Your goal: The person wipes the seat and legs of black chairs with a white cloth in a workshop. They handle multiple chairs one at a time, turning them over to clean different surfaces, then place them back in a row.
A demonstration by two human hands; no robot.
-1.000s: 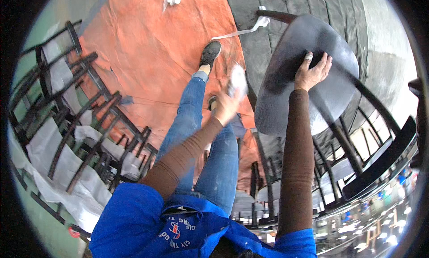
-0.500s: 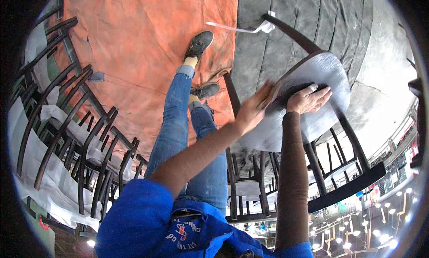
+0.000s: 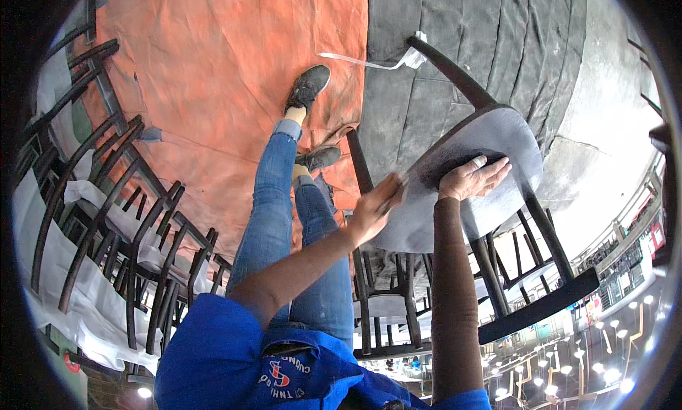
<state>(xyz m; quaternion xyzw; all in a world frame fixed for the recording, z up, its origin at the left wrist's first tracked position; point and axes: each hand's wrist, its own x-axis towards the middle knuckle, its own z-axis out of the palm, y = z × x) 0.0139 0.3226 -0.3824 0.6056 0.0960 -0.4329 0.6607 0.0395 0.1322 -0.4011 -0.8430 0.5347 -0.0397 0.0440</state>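
Observation:
A dark chair [image 3: 415, 225] with a smooth, rounded seat stands in front of me, its backrest [image 3: 540, 307] toward the lower right. My right hand [image 3: 472, 179] lies flat on the seat with fingers stretched out. Something pale covers the tip of one of its digits. At the seat's left edge is my left hand [image 3: 376, 210], its fingers bent together around something thin that I cannot make out. One chair leg reaches up and away, with white wrapping [image 3: 414, 57] at its end and a loose strip trailing from it.
Rows of dark chair frames [image 3: 131, 218] with white sheeting [image 3: 85, 325] line the left. More chairs [image 3: 387, 303] stand beyond the seat. Orange [image 3: 192, 69] and black [image 3: 455, 26] sheets cover the floor. My shoes [image 3: 309, 87] are on the orange one.
My left hand has moved down and left along the seat's edge and shows less blur. My right hand stays flat on the seat. The whole view has shifted slightly.

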